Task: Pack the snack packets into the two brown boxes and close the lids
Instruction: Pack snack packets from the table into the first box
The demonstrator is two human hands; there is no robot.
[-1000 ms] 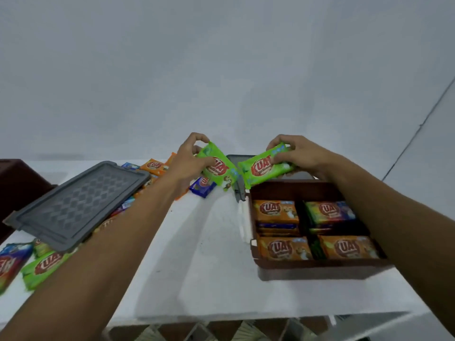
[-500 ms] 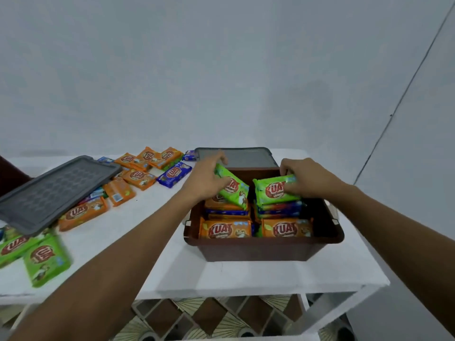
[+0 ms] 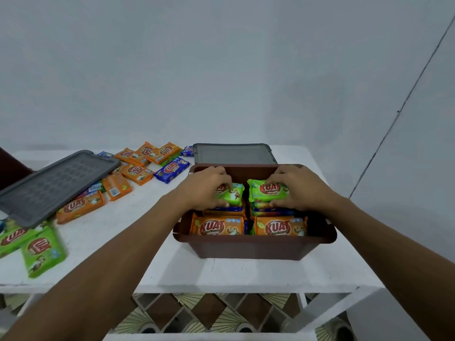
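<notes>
Both hands have dropped since half a second ago, so the 2 green packets they held tilted above the brown box now lie flat on its far stacks. A white table (image 3: pixel 246 274) fills the lower view, standing against a pale wall. The brown box (image 3: pixel 253 247) sits open on the table's right half, near the front edge. 1 grey lid (image 3: pixel 56 185) lies slanted at the far left, propped on loose packets, and a second grey lid (image 3: pixel 234 153) lies flat just behind the box. The left hand (image 3: pixel 204 190) grips the left green packet (image 3: pixel 232 195), fingers curled over its far edge and thumb at its near edge. The right hand (image 3: pixel 298 190) grips the right green packet (image 3: pixel 266 190), fingers spread across its top and thumb pressed to its near edge. 2 orange packets (image 3: pixel 219 226) fill the box's near row, side by side. Loose on the table to the left lie more orange packets (image 3: pixel 78 206), a blue packet (image 3: pixel 172 169) and blurred green packets (image 3: pixel 41 249).
</notes>
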